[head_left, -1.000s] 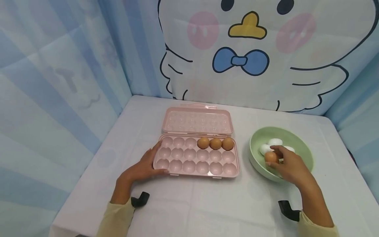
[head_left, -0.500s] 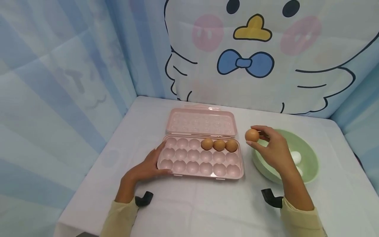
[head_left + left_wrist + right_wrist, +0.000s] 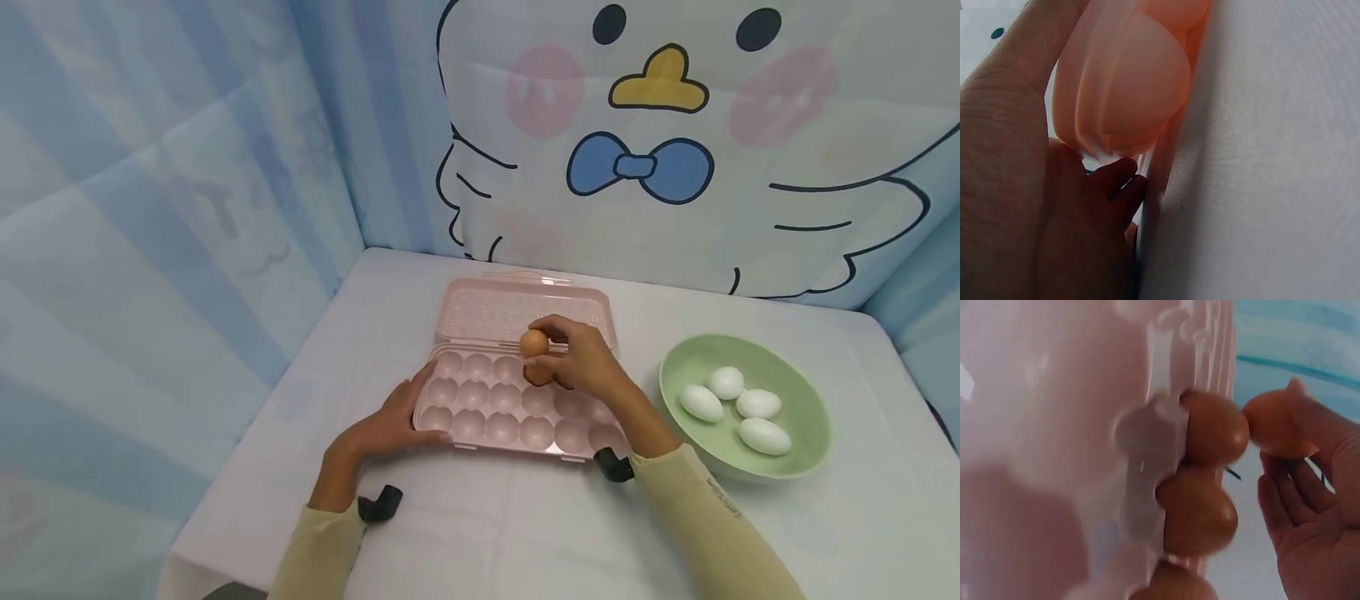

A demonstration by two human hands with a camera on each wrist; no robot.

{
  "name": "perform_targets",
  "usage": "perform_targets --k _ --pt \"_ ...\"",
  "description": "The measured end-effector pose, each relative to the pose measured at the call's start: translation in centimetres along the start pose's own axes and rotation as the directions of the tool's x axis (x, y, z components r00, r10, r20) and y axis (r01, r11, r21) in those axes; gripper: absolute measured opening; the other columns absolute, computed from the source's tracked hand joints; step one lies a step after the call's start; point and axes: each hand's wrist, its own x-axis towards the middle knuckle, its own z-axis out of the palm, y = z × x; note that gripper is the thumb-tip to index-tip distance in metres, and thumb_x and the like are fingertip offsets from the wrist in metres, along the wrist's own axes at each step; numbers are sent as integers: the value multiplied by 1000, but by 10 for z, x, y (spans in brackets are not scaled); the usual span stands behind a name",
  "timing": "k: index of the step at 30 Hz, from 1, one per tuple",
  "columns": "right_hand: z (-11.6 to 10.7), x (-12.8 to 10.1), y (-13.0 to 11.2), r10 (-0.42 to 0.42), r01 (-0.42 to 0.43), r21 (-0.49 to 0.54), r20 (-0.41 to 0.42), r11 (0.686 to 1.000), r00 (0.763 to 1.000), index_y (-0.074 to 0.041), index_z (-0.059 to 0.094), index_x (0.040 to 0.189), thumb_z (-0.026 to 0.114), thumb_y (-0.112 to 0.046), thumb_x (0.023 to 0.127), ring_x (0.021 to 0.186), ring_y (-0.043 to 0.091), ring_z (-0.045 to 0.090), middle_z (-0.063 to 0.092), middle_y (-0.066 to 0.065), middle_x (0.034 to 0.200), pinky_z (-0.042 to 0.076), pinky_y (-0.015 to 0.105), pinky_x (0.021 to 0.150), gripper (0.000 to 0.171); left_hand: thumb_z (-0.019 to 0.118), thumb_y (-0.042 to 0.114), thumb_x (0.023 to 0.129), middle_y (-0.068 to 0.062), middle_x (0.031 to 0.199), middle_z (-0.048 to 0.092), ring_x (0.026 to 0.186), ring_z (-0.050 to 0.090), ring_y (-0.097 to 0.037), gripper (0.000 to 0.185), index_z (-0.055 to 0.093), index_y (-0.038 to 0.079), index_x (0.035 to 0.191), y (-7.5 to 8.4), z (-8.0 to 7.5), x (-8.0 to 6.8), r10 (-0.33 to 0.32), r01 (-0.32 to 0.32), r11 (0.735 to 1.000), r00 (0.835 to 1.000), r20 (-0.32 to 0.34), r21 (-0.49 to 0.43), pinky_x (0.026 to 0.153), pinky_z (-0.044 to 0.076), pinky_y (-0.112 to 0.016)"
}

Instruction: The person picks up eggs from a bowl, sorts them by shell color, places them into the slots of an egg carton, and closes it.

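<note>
Blue striped cloth and a cartoon bird print [image 3: 660, 142] are hung behind a desk [image 3: 480, 533] covered in white. On the desk a pink egg tray [image 3: 480, 412] is laid with its lid [image 3: 495, 308] folded open at the far side. Its near left corner is pressed by the left hand [image 3: 386, 429], whose grip is released: the fingers are laid straight along the edge, with the thumb against the tray's side. In the left wrist view the fingers [image 3: 1116, 181] are seen tucked against the tray's rim.

A brown egg [image 3: 533, 342] is pinched in the grip of the right hand [image 3: 581, 362] and held just above the back row of cups, near the hinge. In the right wrist view this egg [image 3: 1275, 428] is held at the fingertips, just beside the eggs already seated [image 3: 1200, 487] in that row; whether they are touched cannot be told.

To the right, well apart from the tray, a green bowl [image 3: 806, 412] is set, with four white eggs [image 3: 738, 404] lying inside.
</note>
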Motion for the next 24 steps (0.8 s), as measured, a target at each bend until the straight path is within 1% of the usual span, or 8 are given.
perform_targets --k 3,8,11,15,19,24 --pt "8 6 3 -13 13 8 12 1000 1000 -5 70 123 89 -9 83 112 31 69 72 10 116 54 48 96 44 84 54 81 -4 172 9 156 8 -25 125 1 19 168 0 3 1 -1 1 1000 1000 2 -3 124 2 -47" --pt "14 11 4 7 -10 39 63 999 998 -7 70 120 88 -7 83 111 29 68 71 9 114 54 46 95 41 84 57 80 -5 172 8 157 6 -28 125 1 23 168 0 3 -1 -33 33 999 999 -5 4 124 6 -52" --pt "16 13 5 22 -26 47 86 999 996 -6 69 120 87 -7 84 109 28 67 70 9 114 54 46 96 40 83 57 80 -5 172 8 157 6 -28 125 1 24 168 -1 1 -2 -41 41 999 999 -7 13 124 7 -52" --pt "20 16 6 30 -36 56 102 998 994 -4 69 120 87 -4 83 107 28 66 70 10 113 53 45 96 41 83 56 81 -4 173 8 157 7 -26 125 1 22 168 0 0 0 -24 24 1000 1000 -5 10 124 3 -48" --pt "24 17 5 47 -53 48 126 997 991 -5 69 120 87 -4 83 103 27 64 70 9 111 53 42 92 41 83 56 81 -3 172 9 157 8 -24 125 1 21 168 -2 1 1 -11 11 1000 1000 -8 10 124 1 -46" --pt "28 19 3 75 -76 9 127 997 989 -7 70 118 88 -7 81 99 25 63 69 7 108 53 39 88 41 84 57 80 -3 173 9 157 8 -24 126 1 21 168 -2 1 0 -21 21 1000 1000 -9 5 124 3 -47"
